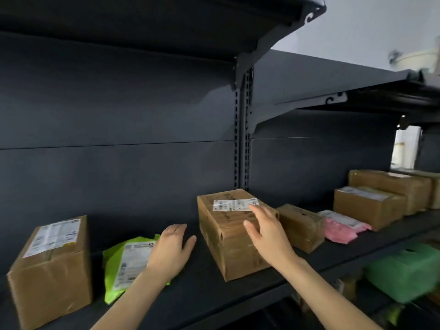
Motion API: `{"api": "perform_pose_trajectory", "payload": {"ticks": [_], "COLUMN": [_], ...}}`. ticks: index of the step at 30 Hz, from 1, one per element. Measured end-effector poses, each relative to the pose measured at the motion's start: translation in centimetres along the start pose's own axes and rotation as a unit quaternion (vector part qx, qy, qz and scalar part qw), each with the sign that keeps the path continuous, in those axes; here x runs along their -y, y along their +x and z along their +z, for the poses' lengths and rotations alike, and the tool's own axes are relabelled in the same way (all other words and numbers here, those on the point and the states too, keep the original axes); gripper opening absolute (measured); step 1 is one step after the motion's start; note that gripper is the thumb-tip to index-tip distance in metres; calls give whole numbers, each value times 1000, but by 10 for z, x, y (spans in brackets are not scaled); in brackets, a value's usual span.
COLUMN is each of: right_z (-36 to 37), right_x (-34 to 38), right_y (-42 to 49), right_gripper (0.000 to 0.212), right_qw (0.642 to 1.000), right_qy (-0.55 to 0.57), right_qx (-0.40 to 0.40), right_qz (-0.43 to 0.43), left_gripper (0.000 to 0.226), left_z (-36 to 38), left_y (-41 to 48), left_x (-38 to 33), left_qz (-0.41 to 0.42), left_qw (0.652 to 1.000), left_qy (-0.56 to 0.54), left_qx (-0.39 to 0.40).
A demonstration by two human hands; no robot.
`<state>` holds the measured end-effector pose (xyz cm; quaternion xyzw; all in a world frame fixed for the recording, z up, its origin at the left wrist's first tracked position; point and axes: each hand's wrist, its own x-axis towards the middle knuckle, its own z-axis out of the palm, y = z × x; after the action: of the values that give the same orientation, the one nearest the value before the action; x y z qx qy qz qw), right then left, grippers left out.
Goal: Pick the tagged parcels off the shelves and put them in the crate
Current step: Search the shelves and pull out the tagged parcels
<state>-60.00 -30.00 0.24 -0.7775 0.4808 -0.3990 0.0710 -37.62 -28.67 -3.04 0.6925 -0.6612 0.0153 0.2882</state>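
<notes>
Head view, one shelf bay.

Item: central cardboard box (228, 244), on the dark shelf (204, 296), mid-row, with a white label (234, 204) on its top at the far end.
- Handling (judged): rigid, creased and taped. Probably moderate weight, not fragile-looking. The card faces give fair friction. Best taken by the two long sides, one hand each.
- Right hand (266, 232): over the box's top right edge, fingers spread and loose, gripping nothing. Contact cannot be confirmed.
- Left hand (173, 248): left of the box, above the right end of the green mailer (126, 263), fingers straight, thumb out, holding nothing.

Also on the shelf:
- Labelled box (50, 270), far left.
- Small box (302, 227), just right of the central one.
- Pink mailer (340, 228), soft.
- Two larger boxes (366, 207), far right.

Containers:
- The crate is not in view.
- All cartons are sealed, contents unseen.
- A green bag (404, 272) lies on the shelf below.
</notes>
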Motion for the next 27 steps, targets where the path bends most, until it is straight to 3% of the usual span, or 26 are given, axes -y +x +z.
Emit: {"api": "perform_pose_trajectory", "payload": {"ticks": [4,8,12,16,23,27], "right_z": [-19,-20,-17,-21,-27,-25], "right_x": [-41,-70,-86,-102,-125,-128], "right_y": [18,33,30,25,8,-1], "right_gripper": [51,56,55,60,78,82], "right_qw": [994,975,960,961,953,947], "right_qy": [-5,111,216,230,278,298], "right_qx": [-33,31,99,125,119,119], "right_qz": [107,188,148,85,13,-17], "left_gripper": [56,58,49,44,42,62], "left_z": [9,10,19,33,42,40], "left_y": [4,12,11,2,-31,-44], "left_x": [-35,-59,-82,-105,-139,-145], "left_qz": [-35,-105,-179,-242,-213,-211], "left_qw": [994,978,934,887,888,901], "left_qy": [-104,-175,-304,-394,-395,-363], "left_qx": [24,52,53,-15,-98,-105]}}
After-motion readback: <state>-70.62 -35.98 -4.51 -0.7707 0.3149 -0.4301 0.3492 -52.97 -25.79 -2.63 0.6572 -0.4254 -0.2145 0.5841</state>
